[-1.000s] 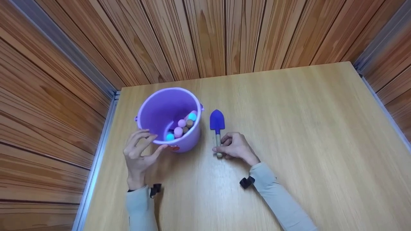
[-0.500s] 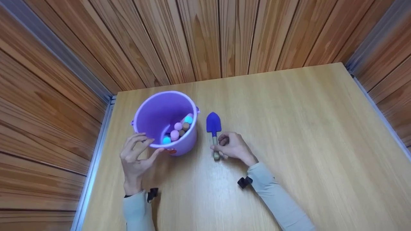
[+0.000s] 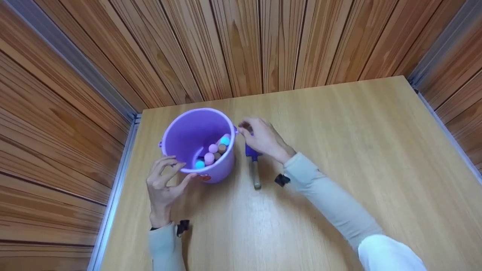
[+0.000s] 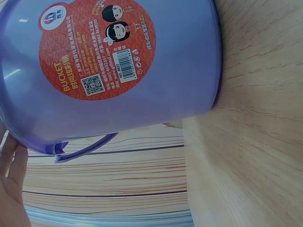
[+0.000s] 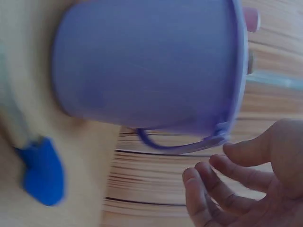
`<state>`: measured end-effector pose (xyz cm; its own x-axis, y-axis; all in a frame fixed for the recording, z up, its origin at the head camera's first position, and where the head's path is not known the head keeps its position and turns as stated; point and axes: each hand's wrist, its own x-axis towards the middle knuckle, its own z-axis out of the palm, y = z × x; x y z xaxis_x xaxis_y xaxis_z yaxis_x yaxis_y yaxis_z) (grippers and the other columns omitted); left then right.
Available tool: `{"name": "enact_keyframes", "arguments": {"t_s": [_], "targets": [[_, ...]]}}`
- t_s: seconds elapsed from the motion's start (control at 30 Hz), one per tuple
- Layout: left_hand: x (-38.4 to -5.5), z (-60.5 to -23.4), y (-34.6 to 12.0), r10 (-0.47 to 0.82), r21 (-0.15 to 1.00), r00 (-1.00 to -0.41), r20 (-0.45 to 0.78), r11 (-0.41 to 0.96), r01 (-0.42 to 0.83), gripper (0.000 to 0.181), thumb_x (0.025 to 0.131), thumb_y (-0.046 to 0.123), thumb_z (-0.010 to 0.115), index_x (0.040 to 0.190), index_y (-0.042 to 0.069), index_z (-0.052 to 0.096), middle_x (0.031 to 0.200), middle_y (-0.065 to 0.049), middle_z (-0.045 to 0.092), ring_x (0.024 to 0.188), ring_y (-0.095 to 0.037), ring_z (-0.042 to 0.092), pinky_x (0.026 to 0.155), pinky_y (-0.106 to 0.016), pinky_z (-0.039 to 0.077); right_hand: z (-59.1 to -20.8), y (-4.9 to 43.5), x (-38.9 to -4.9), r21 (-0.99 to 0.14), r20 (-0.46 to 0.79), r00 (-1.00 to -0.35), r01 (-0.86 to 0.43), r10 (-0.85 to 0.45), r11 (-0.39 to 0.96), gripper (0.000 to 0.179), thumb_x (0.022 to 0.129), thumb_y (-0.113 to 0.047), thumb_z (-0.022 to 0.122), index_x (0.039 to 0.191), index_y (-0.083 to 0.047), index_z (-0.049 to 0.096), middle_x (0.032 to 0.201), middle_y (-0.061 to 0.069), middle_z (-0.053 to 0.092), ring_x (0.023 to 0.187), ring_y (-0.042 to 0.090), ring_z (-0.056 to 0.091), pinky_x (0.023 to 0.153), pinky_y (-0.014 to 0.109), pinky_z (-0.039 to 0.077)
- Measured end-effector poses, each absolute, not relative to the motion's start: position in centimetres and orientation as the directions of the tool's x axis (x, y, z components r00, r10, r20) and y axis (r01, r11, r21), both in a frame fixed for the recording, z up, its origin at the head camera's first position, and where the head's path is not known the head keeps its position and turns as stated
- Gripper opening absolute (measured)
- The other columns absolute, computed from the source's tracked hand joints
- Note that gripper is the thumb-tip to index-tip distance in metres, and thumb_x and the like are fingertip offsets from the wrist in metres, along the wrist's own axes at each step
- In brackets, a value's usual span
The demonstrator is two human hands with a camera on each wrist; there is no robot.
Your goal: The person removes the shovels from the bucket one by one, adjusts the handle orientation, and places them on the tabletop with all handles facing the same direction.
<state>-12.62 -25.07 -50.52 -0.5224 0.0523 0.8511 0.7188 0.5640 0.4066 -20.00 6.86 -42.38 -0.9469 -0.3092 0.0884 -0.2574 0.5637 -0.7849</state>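
A purple bucket (image 3: 222, 170) stands upright on the table, with several pink, turquoise and brown balls (image 3: 209, 158) inside. My left hand (image 3: 162, 186) holds its near-left rim between fingers and thumb; the left wrist view shows fingers (image 4: 16, 165) against the rim. My right hand (image 3: 263, 139) is raised beside the bucket's right handle lug, fingers loosely bent, thumb tip close to the lug in the right wrist view. The bucket's purple handle (image 5: 165, 149) hangs down on the far side. Partly under the right hand in the head view lies a toy shovel (image 3: 255, 175) with blue blade and wooden grip.
The wooden table (image 3: 339, 150) ends at plank walls (image 3: 248, 49) behind and on both sides, with metal rails (image 3: 113, 210) along the side edges. A red printed label (image 4: 99, 47) is on the bucket's near side.
My right hand has left the shovel's grip and moved up and forward to the bucket's right side. The shovel stays on the table; my left hand keeps its place at the rim.
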Motion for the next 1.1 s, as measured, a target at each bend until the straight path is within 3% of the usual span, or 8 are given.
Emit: {"name": "enact_keyframes", "arguments": {"t_s": [0.13, 0.33, 0.43, 0.6, 0.7, 0.87, 0.97, 1.1], "targets": [[-12.7, -50.3, -25.1, 0.069, 0.386, -0.517, 0.853, 0.582, 0.716, 0.051, 0.087, 0.055, 0.085, 0.098, 0.005, 0.085, 0.098, -0.018, 0.077, 0.106, -0.039, 0.069, 0.113, -0.028, 0.051, -40.0, 4.9, -21.4, -0.722, 0.161, -0.897, -0.392, -0.413, 0.570, 0.025, 0.108, -0.016, 0.062, 0.127, -0.003, 0.072, 0.120, 0.013, 0.070, 0.111, 0.024, 0.070, 0.095, 0.034, 0.061], [-12.6, -50.2, -25.1, 0.068, 0.386, -0.517, 0.853, 0.584, 0.714, 0.053, 0.087, 0.056, 0.085, 0.099, 0.004, 0.085, 0.099, -0.019, 0.077, 0.105, -0.039, 0.070, 0.113, -0.027, 0.051, -37.6, 1.9, -22.7, -0.644, 0.124, -0.842, -0.471, -0.526, 0.603, 0.030, 0.108, -0.017, 0.063, 0.132, 0.000, 0.070, 0.124, 0.016, 0.072, 0.108, 0.025, 0.072, 0.089, 0.028, 0.062], [-12.5, -50.3, -25.2, 0.065, 0.395, -0.523, 0.850, 0.579, 0.713, 0.053, 0.088, 0.055, 0.084, 0.098, 0.003, 0.085, 0.100, -0.018, 0.077, 0.106, -0.040, 0.069, 0.114, -0.028, 0.051, -37.0, 0.6, -23.1, -0.633, 0.035, -0.841, -0.436, -0.539, 0.639, 0.034, 0.108, -0.018, 0.062, 0.135, 0.002, 0.068, 0.127, 0.019, 0.073, 0.104, 0.024, 0.075, 0.085, 0.028, 0.064], [-12.5, -50.4, -25.3, 0.054, 0.404, -0.523, 0.850, 0.571, 0.715, 0.052, 0.088, 0.055, 0.085, 0.098, 0.004, 0.085, 0.100, -0.018, 0.077, 0.106, -0.041, 0.069, 0.114, -0.029, 0.051, -36.6, -1.5, -23.5, -0.598, -0.165, -0.841, -0.330, -0.515, 0.731, 0.031, 0.109, -0.017, 0.060, 0.130, 0.003, 0.067, 0.111, 0.016, 0.072, 0.082, 0.020, 0.070, 0.070, 0.027, 0.060], [-12.5, -50.3, -25.3, 0.056, 0.396, -0.517, 0.854, 0.575, 0.716, 0.052, 0.088, 0.055, 0.085, 0.098, 0.004, 0.085, 0.099, -0.019, 0.077, 0.105, -0.041, 0.070, 0.113, -0.028, 0.051, -36.6, -2.9, -23.7, -0.497, -0.313, -0.804, -0.315, -0.506, 0.808, 0.025, 0.107, -0.013, 0.063, 0.127, 0.001, 0.068, 0.107, 0.013, 0.070, 0.081, 0.019, 0.067, 0.068, 0.026, 0.058], [-12.6, -50.5, -25.4, 0.062, 0.372, -0.500, 0.864, 0.591, 0.716, 0.055, 0.086, 0.057, 0.085, 0.097, 0.003, 0.085, 0.097, -0.020, 0.077, 0.101, -0.040, 0.071, 0.112, -0.027, 0.052, -36.4, -5.0, -24.2, -0.274, -0.523, -0.704, -0.395, -0.480, 0.877, 0.023, 0.102, -0.014, 0.071, 0.121, -0.003, 0.069, 0.113, 0.012, 0.068, 0.082, 0.017, 0.063, 0.063, 0.025, 0.053], [-12.6, -50.6, -25.4, 0.058, 0.377, -0.504, 0.862, 0.591, 0.713, 0.056, 0.085, 0.057, 0.086, 0.098, 0.002, 0.085, 0.099, -0.020, 0.078, 0.100, -0.039, 0.071, 0.112, -0.027, 0.052, -36.1, -5.8, -24.8, -0.171, -0.601, -0.659, -0.448, -0.453, 0.878, 0.019, 0.099, -0.012, 0.073, 0.114, -0.004, 0.065, 0.110, 0.010, 0.063, 0.084, 0.018, 0.057, 0.066, 0.025, 0.049], [-12.7, -50.8, -25.2, 0.055, 0.382, -0.503, 0.862, 0.583, 0.717, 0.056, 0.084, 0.056, 0.087, 0.099, 0.002, 0.085, 0.100, -0.019, 0.079, 0.100, -0.040, 0.071, 0.112, -0.027, 0.053, -35.8, -6.3, -25.3, -0.063, -0.672, -0.622, -0.494, -0.403, 0.867, 0.018, 0.095, -0.005, 0.074, 0.106, -0.006, 0.059, 0.109, 0.009, 0.056, 0.093, 0.020, 0.052, 0.083, 0.027, 0.050]]}}
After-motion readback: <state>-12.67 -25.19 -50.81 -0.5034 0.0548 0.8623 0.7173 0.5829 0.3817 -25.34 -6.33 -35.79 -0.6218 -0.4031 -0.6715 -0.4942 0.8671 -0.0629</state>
